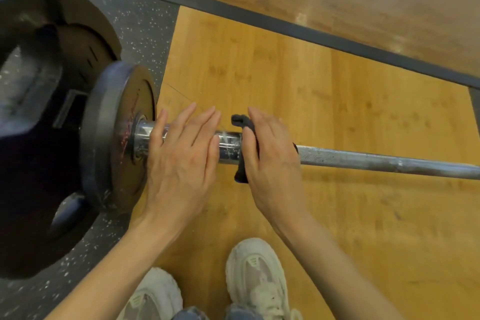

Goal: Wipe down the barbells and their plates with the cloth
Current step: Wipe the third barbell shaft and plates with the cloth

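The barbell (376, 161) lies level above the wooden floor (285, 73), its long axis running crosswise in front of the person, from the plates on the left-hand side out past the right hand toward the right edge of view. The right hand (270, 153) sits on top of the bar where the thick shiny sleeve (230, 147) gives way to the thinner shaft, fingers curled over the far side and closed around the dark cloth (240, 122), which is wrapped on the bar under the palm, with one end poking up beyond the fingers and the other hanging below the thumb. The left hand (181, 153) rests flat on the sleeve just to the left of it, fingers straight and spread, holding nothing; it seems to be steadying the bar. A short bare stretch of sleeve shows between the two hands. The small plate (109, 138) stands just beyond the left hand, close to its little-finger side, and the big plate (39, 86) stands behind that, farther left. The right hand is the one with the cloth, so the wipe will likely run along the bar's axis: leftward means the left hand must move aside, rightward the shaft lies free under it. The shoes (257, 275) stand below the hands.
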Tool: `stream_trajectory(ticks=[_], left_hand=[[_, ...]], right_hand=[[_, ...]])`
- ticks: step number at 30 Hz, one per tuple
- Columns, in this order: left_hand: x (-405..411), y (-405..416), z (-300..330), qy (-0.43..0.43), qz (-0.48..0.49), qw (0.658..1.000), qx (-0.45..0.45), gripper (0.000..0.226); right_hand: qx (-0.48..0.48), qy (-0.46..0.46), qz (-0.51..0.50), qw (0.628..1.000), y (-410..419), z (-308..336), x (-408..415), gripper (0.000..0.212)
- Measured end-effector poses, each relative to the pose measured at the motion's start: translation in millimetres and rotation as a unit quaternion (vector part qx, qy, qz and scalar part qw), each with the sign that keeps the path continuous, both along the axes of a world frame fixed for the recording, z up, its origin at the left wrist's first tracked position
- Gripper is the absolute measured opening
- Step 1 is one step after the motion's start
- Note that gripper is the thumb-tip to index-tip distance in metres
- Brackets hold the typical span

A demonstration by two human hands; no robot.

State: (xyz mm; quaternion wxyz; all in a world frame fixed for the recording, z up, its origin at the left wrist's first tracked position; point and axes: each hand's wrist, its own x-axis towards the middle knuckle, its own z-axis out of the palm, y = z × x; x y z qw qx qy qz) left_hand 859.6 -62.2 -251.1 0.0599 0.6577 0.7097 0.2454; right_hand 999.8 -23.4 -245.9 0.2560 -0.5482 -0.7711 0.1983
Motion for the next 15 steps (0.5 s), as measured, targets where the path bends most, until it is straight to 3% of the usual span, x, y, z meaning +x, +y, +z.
stream_trajectory(ticks=[4, 11, 15], left_hand=[[-3, -1, 2, -0.002, -0.010, 1.000, -0.004, 0.043], [-5, 4, 0, 0.039, -0.013, 0.999, 0.001, 0.045], [-7, 7, 2, 0.060, -0.018, 0.998, 0.003, 0.046]], right_hand=[[0.080, -0.053, 0.063, 0.993, -46, -21, 17, 0.046], [0.016, 0.055, -0.011, 0.998, 4, -5, -4, 0.043], [0.120, 0.004, 0.029, 0.992, -41, -36, 8, 0.044]])
